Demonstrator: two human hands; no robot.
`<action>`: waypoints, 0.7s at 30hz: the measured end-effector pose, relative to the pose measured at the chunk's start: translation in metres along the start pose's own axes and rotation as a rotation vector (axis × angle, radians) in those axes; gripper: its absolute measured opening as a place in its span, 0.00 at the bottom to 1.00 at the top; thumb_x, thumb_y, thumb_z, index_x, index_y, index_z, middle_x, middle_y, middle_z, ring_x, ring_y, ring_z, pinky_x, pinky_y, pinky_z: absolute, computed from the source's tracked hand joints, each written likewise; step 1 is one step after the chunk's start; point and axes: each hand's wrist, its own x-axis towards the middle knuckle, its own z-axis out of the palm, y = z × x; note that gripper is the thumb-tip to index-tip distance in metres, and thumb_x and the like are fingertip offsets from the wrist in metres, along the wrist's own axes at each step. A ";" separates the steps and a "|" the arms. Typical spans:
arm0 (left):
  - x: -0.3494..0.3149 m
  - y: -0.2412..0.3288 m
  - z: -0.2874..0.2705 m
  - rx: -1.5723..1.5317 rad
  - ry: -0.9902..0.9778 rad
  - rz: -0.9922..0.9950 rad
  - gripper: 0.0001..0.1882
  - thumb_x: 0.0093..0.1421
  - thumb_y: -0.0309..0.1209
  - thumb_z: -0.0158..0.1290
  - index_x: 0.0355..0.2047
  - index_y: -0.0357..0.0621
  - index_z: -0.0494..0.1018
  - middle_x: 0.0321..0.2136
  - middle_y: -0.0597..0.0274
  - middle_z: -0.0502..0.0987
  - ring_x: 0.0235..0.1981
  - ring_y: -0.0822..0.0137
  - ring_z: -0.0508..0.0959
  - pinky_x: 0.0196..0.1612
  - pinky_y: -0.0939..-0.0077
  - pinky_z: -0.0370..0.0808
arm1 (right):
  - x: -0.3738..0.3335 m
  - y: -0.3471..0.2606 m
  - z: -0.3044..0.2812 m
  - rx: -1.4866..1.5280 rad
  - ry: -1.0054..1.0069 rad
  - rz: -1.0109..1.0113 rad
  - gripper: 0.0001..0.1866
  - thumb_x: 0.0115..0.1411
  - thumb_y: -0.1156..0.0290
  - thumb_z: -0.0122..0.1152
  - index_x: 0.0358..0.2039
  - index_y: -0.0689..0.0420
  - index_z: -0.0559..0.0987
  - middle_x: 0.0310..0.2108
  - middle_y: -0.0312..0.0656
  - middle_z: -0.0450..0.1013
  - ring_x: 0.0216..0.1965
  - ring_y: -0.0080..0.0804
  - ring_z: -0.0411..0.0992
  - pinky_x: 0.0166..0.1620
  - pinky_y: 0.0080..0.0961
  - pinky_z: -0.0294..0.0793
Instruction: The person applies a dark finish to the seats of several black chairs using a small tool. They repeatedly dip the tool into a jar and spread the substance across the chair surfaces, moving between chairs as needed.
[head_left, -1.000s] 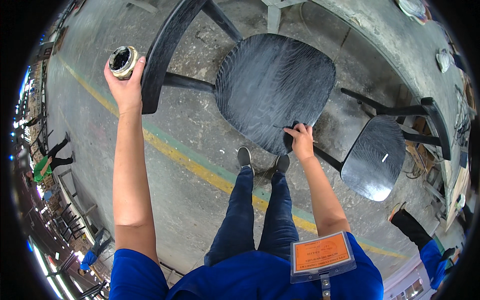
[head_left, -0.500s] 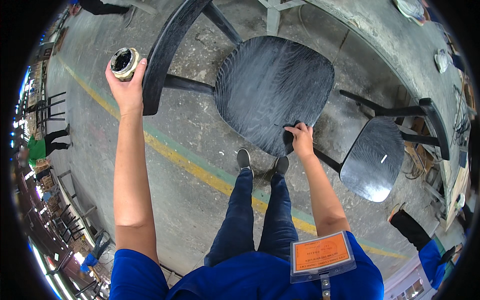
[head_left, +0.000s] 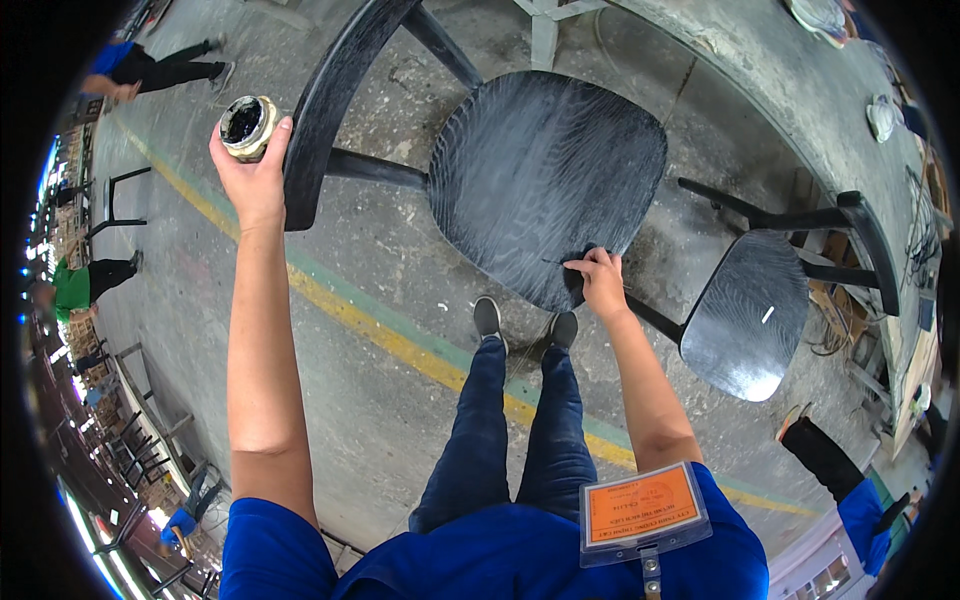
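Observation:
My left hand (head_left: 252,187) is closed around an open jar (head_left: 264,139) with dark stain or paint inside and smears on its rim. It is raised beside the curved backrest (head_left: 335,95) of a black wooden chair. At the near right edge of the chair's grained seat (head_left: 550,180), my right hand (head_left: 604,285) pinches a thin, dark, brush-like tool (head_left: 552,262). Its tip points left, low over the seat; whether it touches the wood I cannot tell. The hand's shadow falls across the seat edge.
A second black chair (head_left: 745,320) stands at the right, a small white strip on its seat. Beyond it curves a grey worktable (head_left: 740,75). People move at the left (head_left: 150,68) and lower right (head_left: 850,500). A yellow-green line (head_left: 370,335) crosses the concrete floor.
My right hand has shifted very slightly left with the thin brush. The left hand and jar stay put. At the upper left, a person has come further into view.

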 end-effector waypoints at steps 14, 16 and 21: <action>0.002 -0.003 -0.002 0.014 -0.012 0.016 0.41 0.50 0.27 0.69 0.58 0.33 0.56 0.50 0.54 0.70 0.51 0.66 0.73 0.55 0.73 0.70 | -0.006 -0.003 0.008 -0.063 0.006 -0.037 0.20 0.49 0.81 0.56 0.36 0.42 0.87 0.37 0.34 0.70 0.44 0.41 0.65 0.47 0.38 0.70; 0.001 -0.003 -0.002 0.029 -0.005 0.006 0.41 0.50 0.27 0.69 0.58 0.33 0.56 0.50 0.54 0.70 0.51 0.66 0.73 0.55 0.73 0.70 | -0.004 -0.003 0.009 0.007 0.007 0.026 0.20 0.49 0.82 0.57 0.36 0.42 0.87 0.36 0.34 0.70 0.43 0.41 0.65 0.48 0.37 0.70; 0.000 0.000 -0.001 0.008 -0.006 -0.004 0.40 0.50 0.28 0.69 0.58 0.33 0.56 0.50 0.54 0.70 0.51 0.66 0.73 0.55 0.73 0.70 | -0.002 -0.007 0.008 -0.081 0.028 -0.009 0.20 0.49 0.83 0.57 0.35 0.43 0.87 0.35 0.35 0.72 0.41 0.42 0.66 0.47 0.34 0.71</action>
